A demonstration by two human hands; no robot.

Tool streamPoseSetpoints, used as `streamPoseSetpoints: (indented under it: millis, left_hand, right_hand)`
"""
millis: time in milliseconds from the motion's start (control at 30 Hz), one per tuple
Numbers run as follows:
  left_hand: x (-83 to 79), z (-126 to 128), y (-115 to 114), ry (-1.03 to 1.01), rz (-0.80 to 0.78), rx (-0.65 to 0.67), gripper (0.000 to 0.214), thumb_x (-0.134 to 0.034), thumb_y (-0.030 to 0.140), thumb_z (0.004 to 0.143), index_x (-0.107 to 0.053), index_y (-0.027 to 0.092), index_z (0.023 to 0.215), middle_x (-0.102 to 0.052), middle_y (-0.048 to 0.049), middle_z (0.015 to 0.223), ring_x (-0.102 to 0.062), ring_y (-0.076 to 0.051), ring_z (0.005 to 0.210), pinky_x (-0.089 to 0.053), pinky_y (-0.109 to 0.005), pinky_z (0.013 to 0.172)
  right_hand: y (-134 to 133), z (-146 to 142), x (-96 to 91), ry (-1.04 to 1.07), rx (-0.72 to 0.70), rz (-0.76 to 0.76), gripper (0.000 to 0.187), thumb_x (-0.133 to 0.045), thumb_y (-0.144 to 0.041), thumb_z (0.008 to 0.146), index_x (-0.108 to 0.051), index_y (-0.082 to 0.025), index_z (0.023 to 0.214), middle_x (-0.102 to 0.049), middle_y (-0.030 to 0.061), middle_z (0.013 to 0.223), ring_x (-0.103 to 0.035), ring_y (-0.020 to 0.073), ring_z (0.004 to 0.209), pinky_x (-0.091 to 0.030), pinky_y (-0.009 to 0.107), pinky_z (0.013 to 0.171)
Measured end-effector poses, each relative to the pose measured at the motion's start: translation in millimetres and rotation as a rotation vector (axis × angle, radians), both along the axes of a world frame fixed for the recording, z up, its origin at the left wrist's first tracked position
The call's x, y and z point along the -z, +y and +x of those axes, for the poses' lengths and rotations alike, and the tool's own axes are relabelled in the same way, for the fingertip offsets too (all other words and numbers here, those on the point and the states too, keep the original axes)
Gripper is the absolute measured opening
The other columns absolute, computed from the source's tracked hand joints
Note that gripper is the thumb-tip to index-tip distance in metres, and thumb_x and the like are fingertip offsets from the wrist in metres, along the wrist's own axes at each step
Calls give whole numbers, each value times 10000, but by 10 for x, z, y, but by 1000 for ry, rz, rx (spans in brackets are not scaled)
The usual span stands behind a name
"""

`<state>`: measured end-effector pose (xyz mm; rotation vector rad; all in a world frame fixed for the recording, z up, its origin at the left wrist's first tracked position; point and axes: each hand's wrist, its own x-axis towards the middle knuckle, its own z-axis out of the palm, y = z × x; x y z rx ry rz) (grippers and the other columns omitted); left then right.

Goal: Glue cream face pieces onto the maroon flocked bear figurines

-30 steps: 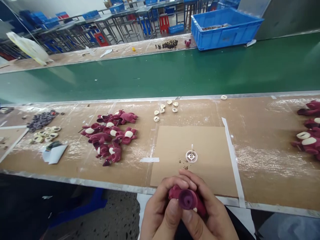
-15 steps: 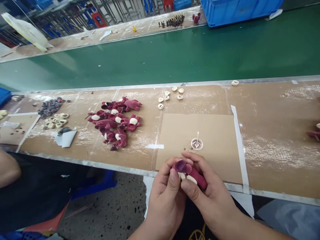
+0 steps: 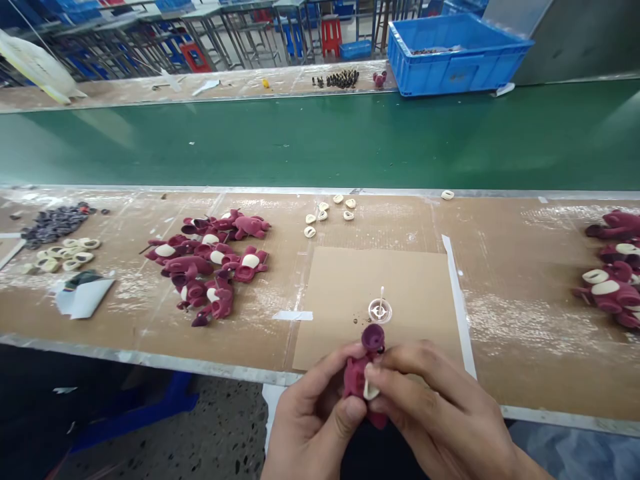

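Observation:
Both my left hand (image 3: 315, 427) and my right hand (image 3: 430, 400) hold a maroon flocked toy figure (image 3: 359, 380) over the bench's front edge. Its round purple end (image 3: 373, 338) points upward. My right fingers press on a cream oval patch (image 3: 371, 391) on the figure. Just beyond the purple end, a small clear cup (image 3: 380, 311) with a thin white stick in it stands on a cardboard sheet (image 3: 345, 287). Dark specks lie beside the cup. The figure's lower part is mostly hidden by my hands.
A heap of maroon figures (image 3: 210, 260) lies to the left, with more at the right edge (image 3: 613, 280). Cream pieces (image 3: 325, 213) and dark grey pieces (image 3: 53, 223) lie on the bench. Beyond it runs a green conveyor belt (image 3: 320, 140), then a blue crate (image 3: 450, 57).
The figure has turned so its purple end points up rather than up-left, and the cream patch now lies under my right fingers. The view has shifted slightly.

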<state>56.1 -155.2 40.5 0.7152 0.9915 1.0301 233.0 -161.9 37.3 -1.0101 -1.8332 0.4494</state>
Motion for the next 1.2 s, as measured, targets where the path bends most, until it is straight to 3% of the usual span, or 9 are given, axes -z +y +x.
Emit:
streamPoseSetpoints:
  millis: [133,300,467,667,767,867,933,1033,1200]
  left_hand:
    - [-66,26,-4,13,2,12,275,-893,304,814,-847,347,1081,-844,-29,1098,-799,-222,981,-645,-214,821]
    - [-95,56,-34,26,2,-9,268,-907,348,802,-852,344,1064,-831,-31,1153,-793,-253,1013,-664,-234,783]
    - [-94,28,-31,-44,44,72,288,-880,359,836,-838,360,1121,-848,-36,992,-785,-197,739,-661,-263,721]
    - [-129,-24,-21,79,52,68,295,-876,342,837,-835,341,1129,-813,-69,1208,-784,-300,1051,-674,-330,839]
    - [-110,-32,-5,161,150,62,286,-871,350,833,-837,363,1117,-832,-58,1141,-793,-294,998,-673,-350,848]
    - [-71,-37,7,234,250,40,305,-878,352,824,-827,413,1118,-848,-15,1072,-803,-246,905,-657,-299,846]
    - [-53,-39,9,260,285,37,319,-874,363,831,-814,441,1135,-848,10,1068,-805,-225,895,-644,-271,868]
    - [-31,-45,10,319,347,37,314,-858,400,845,-807,437,1152,-853,8,952,-803,-239,920,-617,-315,981]
    - [42,-108,30,285,324,120,362,-849,329,855,-787,457,1188,-855,42,972,-778,-137,710,-630,-164,722]
  right_hand:
    - [-3,16,27,-41,-62,-25,373,-596,-39,978,-649,-132,1336,-731,113,1102,-728,178,973,-672,272,821]
    - [-65,-17,49,65,3,-19,419,-574,10,962,-648,-163,1337,-748,96,1095,-749,183,942,-689,285,792]
    - [-146,-72,122,153,29,-42,409,-616,-41,979,-654,-194,1357,-752,94,1105,-759,210,993,-700,298,809]
    - [-177,-104,134,236,-1,-135,379,-558,-63,1021,-657,-193,1363,-731,108,1148,-740,209,1036,-698,344,893]
    - [-138,-77,65,238,-24,-145,416,-587,-30,996,-641,-193,1375,-732,95,1117,-731,190,1001,-699,308,830]
    - [-85,-44,24,206,-42,-123,472,-635,-2,960,-617,-200,1388,-747,75,1077,-737,175,955,-688,276,770]
    - [-62,-32,27,200,-42,-118,382,-632,-28,972,-661,-189,1318,-749,84,1066,-741,178,935,-686,284,756]
    - [-50,-28,35,239,-47,-168,264,-629,-73,993,-730,-180,1212,-741,94,1007,-736,170,854,-676,268,673]
    - [-27,-1,-14,180,-69,-160,371,-679,15,931,-743,-167,1248,-732,65,869,-719,153,792,-652,246,652]
